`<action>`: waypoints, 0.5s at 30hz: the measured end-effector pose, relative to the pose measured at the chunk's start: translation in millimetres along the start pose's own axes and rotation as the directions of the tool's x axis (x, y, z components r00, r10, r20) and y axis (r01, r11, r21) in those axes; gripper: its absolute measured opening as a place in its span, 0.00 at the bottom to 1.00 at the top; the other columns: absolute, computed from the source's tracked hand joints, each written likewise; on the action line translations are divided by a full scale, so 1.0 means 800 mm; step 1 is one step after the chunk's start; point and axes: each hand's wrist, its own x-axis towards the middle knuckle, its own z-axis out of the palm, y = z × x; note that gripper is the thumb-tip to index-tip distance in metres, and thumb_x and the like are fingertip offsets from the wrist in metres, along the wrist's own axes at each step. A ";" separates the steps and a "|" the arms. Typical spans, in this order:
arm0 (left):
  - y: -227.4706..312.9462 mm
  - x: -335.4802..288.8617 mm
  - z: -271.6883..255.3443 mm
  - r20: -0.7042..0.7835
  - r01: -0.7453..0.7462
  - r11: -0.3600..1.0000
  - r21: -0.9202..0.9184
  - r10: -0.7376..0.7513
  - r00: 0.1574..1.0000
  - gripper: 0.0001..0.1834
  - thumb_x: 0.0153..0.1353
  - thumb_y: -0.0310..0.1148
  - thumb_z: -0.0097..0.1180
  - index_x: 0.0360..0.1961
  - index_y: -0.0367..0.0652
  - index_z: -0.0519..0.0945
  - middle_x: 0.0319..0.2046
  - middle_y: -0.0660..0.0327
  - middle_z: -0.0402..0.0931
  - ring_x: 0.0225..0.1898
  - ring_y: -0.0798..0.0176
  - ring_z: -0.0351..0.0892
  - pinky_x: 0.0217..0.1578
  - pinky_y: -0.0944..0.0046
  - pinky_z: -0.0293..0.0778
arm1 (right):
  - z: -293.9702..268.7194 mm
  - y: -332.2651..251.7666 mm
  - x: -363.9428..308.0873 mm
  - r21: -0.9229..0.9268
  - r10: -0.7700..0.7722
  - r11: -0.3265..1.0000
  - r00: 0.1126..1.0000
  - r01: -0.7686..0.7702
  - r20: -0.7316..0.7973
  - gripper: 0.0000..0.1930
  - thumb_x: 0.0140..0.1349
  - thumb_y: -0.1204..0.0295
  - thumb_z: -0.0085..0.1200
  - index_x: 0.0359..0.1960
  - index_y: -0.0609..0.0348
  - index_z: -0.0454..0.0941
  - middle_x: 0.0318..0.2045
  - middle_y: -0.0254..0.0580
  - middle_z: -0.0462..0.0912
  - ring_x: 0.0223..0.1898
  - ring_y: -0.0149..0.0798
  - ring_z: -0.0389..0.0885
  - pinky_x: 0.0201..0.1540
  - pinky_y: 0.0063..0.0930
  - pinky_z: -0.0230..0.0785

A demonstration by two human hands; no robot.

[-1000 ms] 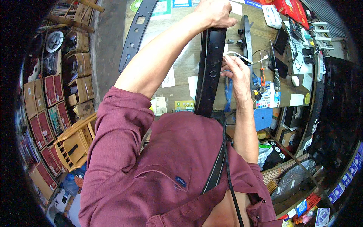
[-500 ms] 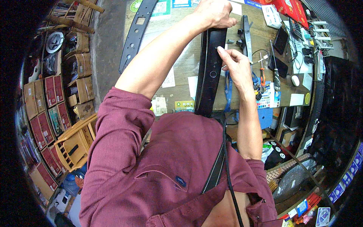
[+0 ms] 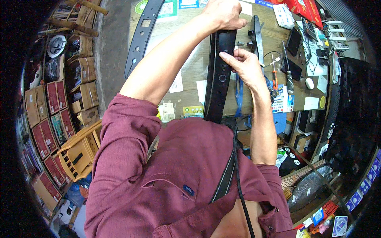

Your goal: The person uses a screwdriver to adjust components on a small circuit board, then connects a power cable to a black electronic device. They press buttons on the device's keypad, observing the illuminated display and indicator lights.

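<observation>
A long, slightly curved black panel (image 3: 216, 93) stands tilted between me and the table, its near end by my shirt front. A round ring shows on its glossy face. My left hand (image 3: 225, 16) is closed over its far end, with the fingers partly hidden behind it. My right hand (image 3: 246, 66) grips the right edge, the thumb lying on the face above the ring and the fingers behind the edge. To the left lies a long dark plate with cut-out holes (image 3: 143, 37). Right of the panel is another narrow black part (image 3: 257, 39) with small knobs along its side.
On the table's right lie screwdrivers (image 3: 289, 75), dark phones (image 3: 293, 41), a white mouse (image 3: 309, 83) and tangled cables. A blue strap (image 3: 239, 95) hangs near the table's front edge. Stacked boxes (image 3: 58, 93) and a wooden chair (image 3: 81, 152) stand at the left.
My right thumb has shifted left and slightly down across the panel's face, and the right fingers have gone behind its edge. My left hand keeps its hold at the far end.
</observation>
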 end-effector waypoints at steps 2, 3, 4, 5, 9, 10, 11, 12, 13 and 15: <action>0.001 0.000 -0.001 0.012 0.024 1.000 -0.011 -0.024 1.000 0.20 0.48 0.45 0.64 0.20 0.34 0.85 0.25 0.40 0.82 0.32 0.38 0.86 0.38 0.45 0.82 | -0.002 0.000 -0.002 0.016 -0.020 1.000 0.999 0.020 0.037 0.19 0.59 0.59 0.74 0.35 0.65 0.85 0.27 0.30 0.82 0.28 0.24 0.76 0.34 0.23 0.71; 0.001 -0.001 -0.002 0.019 0.038 0.999 -0.017 -0.037 0.999 0.20 0.49 0.45 0.64 0.20 0.34 0.85 0.25 0.39 0.82 0.32 0.38 0.86 0.38 0.45 0.82 | -0.002 -0.001 -0.003 -0.001 -0.040 0.999 0.998 0.040 0.054 0.19 0.59 0.59 0.74 0.36 0.65 0.85 0.27 0.30 0.82 0.28 0.24 0.76 0.34 0.23 0.71; 0.000 -0.001 -0.003 0.022 0.036 0.999 -0.020 -0.036 0.999 0.20 0.49 0.45 0.64 0.20 0.34 0.85 0.25 0.39 0.82 0.32 0.38 0.86 0.38 0.45 0.82 | -0.002 -0.001 -0.004 -0.018 -0.059 0.998 0.996 0.061 0.072 0.19 0.59 0.60 0.75 0.38 0.65 0.84 0.28 0.30 0.83 0.29 0.23 0.76 0.35 0.22 0.72; 0.000 -0.001 -0.003 0.026 0.035 0.999 -0.022 -0.034 0.999 0.20 0.49 0.45 0.64 0.20 0.34 0.85 0.25 0.39 0.82 0.32 0.38 0.86 0.38 0.45 0.82 | -0.002 -0.002 -0.005 0.007 -0.052 0.999 0.996 0.052 0.076 0.19 0.60 0.60 0.74 0.38 0.65 0.84 0.29 0.30 0.83 0.29 0.23 0.76 0.35 0.22 0.72; -0.001 -0.003 -0.004 0.025 0.010 1.000 -0.018 -0.009 1.000 0.19 0.49 0.44 0.64 0.20 0.34 0.85 0.25 0.39 0.82 0.32 0.38 0.86 0.38 0.45 0.82 | -0.009 -0.009 -0.013 0.077 0.019 0.997 0.997 -0.025 0.081 0.18 0.62 0.60 0.72 0.38 0.65 0.85 0.30 0.31 0.83 0.31 0.23 0.77 0.35 0.21 0.72; -0.001 -0.003 -0.003 0.018 0.006 1.000 -0.014 -0.006 1.000 0.19 0.49 0.44 0.64 0.20 0.34 0.85 0.25 0.39 0.82 0.32 0.38 0.86 0.38 0.45 0.82 | -0.011 -0.011 -0.014 0.097 0.033 0.994 0.995 -0.042 0.089 0.18 0.63 0.60 0.72 0.39 0.64 0.85 0.30 0.31 0.84 0.31 0.23 0.77 0.35 0.21 0.72; -0.001 -0.003 -0.002 0.010 0.002 1.000 -0.010 -0.002 1.000 0.19 0.49 0.44 0.64 0.20 0.34 0.85 0.25 0.39 0.82 0.32 0.38 0.86 0.38 0.45 0.82 | -0.011 -0.012 -0.014 0.090 0.047 0.994 0.995 -0.054 0.083 0.18 0.63 0.59 0.71 0.39 0.64 0.85 0.31 0.31 0.84 0.31 0.23 0.78 0.35 0.22 0.72; 0.000 -0.003 -0.002 0.002 -0.001 1.000 -0.005 0.001 1.000 0.19 0.49 0.44 0.64 0.20 0.35 0.85 0.25 0.39 0.82 0.32 0.38 0.85 0.38 0.45 0.81 | -0.011 -0.013 -0.014 0.092 0.045 0.994 0.995 -0.053 0.086 0.17 0.64 0.59 0.70 0.39 0.63 0.85 0.31 0.31 0.84 0.31 0.23 0.78 0.35 0.22 0.72; 0.000 -0.003 -0.001 0.008 0.001 1.000 -0.012 -0.001 1.000 0.19 0.48 0.44 0.64 0.20 0.34 0.84 0.25 0.39 0.82 0.31 0.38 0.85 0.37 0.45 0.81 | -0.010 -0.013 -0.014 0.085 0.050 0.995 0.995 -0.057 0.082 0.17 0.65 0.58 0.69 0.39 0.62 0.85 0.31 0.31 0.84 0.31 0.23 0.78 0.35 0.22 0.73; 0.000 -0.002 -0.001 0.018 0.006 1.000 -0.025 -0.005 1.000 0.19 0.48 0.44 0.64 0.20 0.34 0.84 0.25 0.39 0.82 0.31 0.38 0.85 0.37 0.44 0.81 | -0.005 -0.011 -0.017 0.109 -0.007 0.994 0.998 0.000 0.062 0.19 0.65 0.56 0.69 0.39 0.62 0.85 0.30 0.31 0.84 0.31 0.24 0.78 0.35 0.22 0.72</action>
